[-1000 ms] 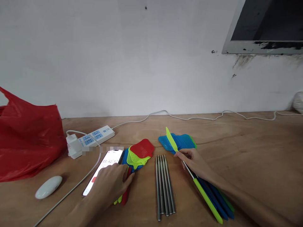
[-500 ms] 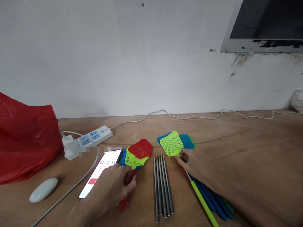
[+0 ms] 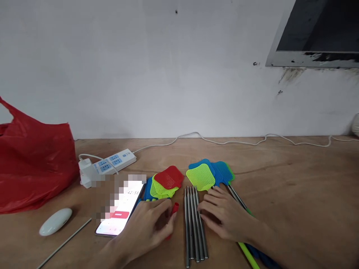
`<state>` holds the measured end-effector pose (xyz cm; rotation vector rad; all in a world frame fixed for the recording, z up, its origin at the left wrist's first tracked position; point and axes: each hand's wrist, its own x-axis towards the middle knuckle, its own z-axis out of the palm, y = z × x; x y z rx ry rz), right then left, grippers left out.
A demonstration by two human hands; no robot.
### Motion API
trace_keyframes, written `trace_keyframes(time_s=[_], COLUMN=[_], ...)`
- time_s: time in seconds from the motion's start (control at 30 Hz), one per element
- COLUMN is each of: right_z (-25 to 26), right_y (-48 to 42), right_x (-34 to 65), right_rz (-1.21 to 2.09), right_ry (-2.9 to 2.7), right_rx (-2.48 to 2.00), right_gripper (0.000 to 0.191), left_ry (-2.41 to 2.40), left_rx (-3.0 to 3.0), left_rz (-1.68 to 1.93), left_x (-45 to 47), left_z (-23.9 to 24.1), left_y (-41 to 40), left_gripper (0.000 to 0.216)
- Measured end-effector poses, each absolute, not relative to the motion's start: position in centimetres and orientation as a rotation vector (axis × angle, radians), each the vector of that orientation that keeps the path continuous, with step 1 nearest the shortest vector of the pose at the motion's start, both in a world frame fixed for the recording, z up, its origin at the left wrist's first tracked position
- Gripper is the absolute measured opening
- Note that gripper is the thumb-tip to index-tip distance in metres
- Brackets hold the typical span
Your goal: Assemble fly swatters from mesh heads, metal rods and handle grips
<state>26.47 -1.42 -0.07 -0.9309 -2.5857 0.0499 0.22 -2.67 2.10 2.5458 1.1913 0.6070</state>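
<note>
My left hand (image 3: 150, 228) is closed around a red handle (image 3: 175, 210), a loose tube whose top end sticks out above my thumb. Just beyond that hand, a pile of mesh fly swatter heads fans out, with a red head (image 3: 168, 177) on top of a yellow-green head (image 3: 164, 192) and blue ones. Several bare metal rods (image 3: 193, 224) lie side by side between my hands. My right hand (image 3: 224, 215) has its fingers stretched and apart, fingertips at the rods' right edge. Behind it lie another yellow-green swatter head (image 3: 201, 177) and blue swatter heads (image 3: 224, 172); its forearm partly covers their handles.
A lit phone (image 3: 120, 213) lies left of my left hand. Farther left are a white oval object (image 3: 56, 222), a white power strip (image 3: 114, 161) with a plugged-in adapter, and a red plastic bag (image 3: 36, 168). A white cable (image 3: 224, 142) runs along the wall.
My right hand has let go of the yellow-green swatter and moved down and left to the metal rods. My left hand has moved slightly right with the red handle, now more upright and apart from the heads.
</note>
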Motion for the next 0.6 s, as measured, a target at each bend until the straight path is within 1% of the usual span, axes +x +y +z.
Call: trace_keyframes(time_s=[0.13,0.3,0.37,0.5,0.6], right_z=[-0.1,0.0,-0.1,-0.5,-0.8], right_y=[-1.8,-1.9,-2.0,-1.9,-1.9], right_x=[26.1,26.0,25.9,25.8,25.8], right_rz=[0.215,0.299,0.308,0.289,0.246], right_ry=[-2.585,-2.563,-2.544,-2.505,-2.454], right_rx=[-0.983,-1.043,-1.062,-1.088,-1.136], right_gripper=[0.01,0.007,0.009,0.011,0.008], left_ry=[1.189,1.179,1.218,1.362,1.417], left_rx=[2.547,2.565,2.569,2.574,2.541], left_rz=[0.658,0.575,0.525,0.403,0.351], left_x=[0.2,0.6,0.9,1.5,1.8], left_z=[1.7,0.6,0.2,0.0,0.4], left_y=[-2.8,-3.0,-3.0,-3.1,-3.1], left_gripper=[0.018,0.015,0.018,0.032,0.034])
